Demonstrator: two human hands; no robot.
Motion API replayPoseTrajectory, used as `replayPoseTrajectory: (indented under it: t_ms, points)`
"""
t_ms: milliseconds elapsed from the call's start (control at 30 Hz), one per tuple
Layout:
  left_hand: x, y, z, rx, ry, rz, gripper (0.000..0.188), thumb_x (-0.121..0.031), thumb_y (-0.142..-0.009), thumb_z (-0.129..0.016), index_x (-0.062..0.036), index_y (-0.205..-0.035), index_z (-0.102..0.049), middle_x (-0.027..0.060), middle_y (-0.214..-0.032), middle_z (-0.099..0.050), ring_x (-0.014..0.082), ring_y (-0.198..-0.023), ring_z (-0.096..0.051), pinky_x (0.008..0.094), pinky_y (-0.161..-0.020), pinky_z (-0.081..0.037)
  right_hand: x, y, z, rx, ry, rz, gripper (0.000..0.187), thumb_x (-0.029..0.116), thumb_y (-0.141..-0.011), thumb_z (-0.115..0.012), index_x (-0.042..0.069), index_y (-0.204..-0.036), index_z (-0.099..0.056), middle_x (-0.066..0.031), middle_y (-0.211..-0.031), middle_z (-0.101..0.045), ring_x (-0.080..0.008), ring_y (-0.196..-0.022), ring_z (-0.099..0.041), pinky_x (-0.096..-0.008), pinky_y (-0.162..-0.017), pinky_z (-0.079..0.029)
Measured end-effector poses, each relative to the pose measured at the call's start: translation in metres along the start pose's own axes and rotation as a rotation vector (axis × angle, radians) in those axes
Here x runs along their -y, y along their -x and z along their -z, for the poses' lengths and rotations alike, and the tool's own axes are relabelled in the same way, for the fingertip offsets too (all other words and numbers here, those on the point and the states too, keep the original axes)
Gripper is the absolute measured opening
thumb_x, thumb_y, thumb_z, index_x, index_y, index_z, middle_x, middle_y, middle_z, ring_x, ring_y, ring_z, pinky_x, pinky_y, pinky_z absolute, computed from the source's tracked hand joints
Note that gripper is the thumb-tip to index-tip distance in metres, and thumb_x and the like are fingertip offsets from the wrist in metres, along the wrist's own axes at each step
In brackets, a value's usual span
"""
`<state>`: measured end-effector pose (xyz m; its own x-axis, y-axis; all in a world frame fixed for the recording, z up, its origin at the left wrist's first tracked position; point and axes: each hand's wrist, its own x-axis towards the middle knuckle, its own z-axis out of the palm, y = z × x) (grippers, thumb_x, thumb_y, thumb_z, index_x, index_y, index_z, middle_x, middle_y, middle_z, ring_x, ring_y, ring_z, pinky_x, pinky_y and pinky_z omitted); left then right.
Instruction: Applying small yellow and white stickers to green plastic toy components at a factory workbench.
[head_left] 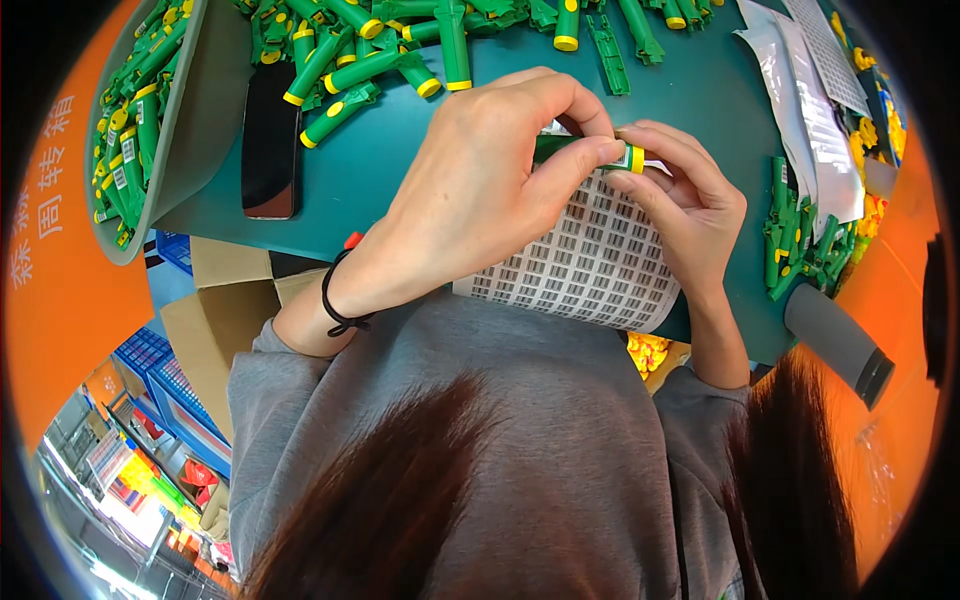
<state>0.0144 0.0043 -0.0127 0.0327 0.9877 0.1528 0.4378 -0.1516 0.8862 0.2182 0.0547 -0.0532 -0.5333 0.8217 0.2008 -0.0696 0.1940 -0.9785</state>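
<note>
Above the near edge of the green table, both my hands are closed on one green plastic tube part with a yellow end. My left hand pinches it between thumb and forefinger from the left, covering much of its body. From the right, the thumb and fingers of my right hand grip the yellow end. A small white label shows on the part next to that end, under my left thumb tip. Below my hands lies a sheet of small printed labels, curving over the table's near edge.
Several like green parts lie heaped at the back; more fill the grey bin at left. A black phone sits beside it. At right are a small pile of green parts, plastic bags and a grey bottle.
</note>
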Motion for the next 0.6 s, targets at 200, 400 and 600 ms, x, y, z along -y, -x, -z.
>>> replayPoseTrajectory:
  t_ms: [200,400,600]
  points:
    - [-0.001,0.000,-0.004,-0.023,-0.021,0.022,0.010,-0.006,-0.087,-0.073,0.0012,-0.093,-0.070,0.0079,-0.093,-0.071,0.0159,-0.092,-0.067,0.0304,-0.086,-0.052,0.000,0.001,0.001,-0.009,0.010,-0.021,0.038,-0.015,-0.081,-0.071,-0.009,-0.118,-0.066,-0.0195,-0.126,-0.061,-0.0225,-0.110,-0.065,-0.0320,-0.092,-0.059]
    - [0.012,0.001,-0.005,-0.013,0.330,0.254,0.017,-0.015,-0.094,-0.070,0.0010,-0.101,-0.068,0.0060,-0.089,-0.071,0.0110,-0.087,-0.066,0.0268,-0.078,-0.053,0.001,-0.002,0.000,-0.017,-0.022,-0.086,0.038,-0.015,-0.079,-0.072,-0.008,-0.116,-0.067,-0.0178,-0.124,-0.062,-0.0211,-0.107,-0.065,-0.0305,-0.091,-0.057]
    - [0.011,0.007,0.000,0.197,0.306,0.394,0.029,-0.027,-0.101,-0.063,0.0005,-0.105,-0.071,0.0031,-0.080,-0.069,0.0063,-0.079,-0.061,0.0235,-0.068,-0.049,0.004,-0.007,-0.008,0.013,-0.040,-0.137,0.044,-0.011,-0.081,-0.074,-0.006,-0.124,-0.064,-0.0144,-0.117,-0.065,-0.0205,-0.107,-0.065,-0.0314,-0.094,-0.055]
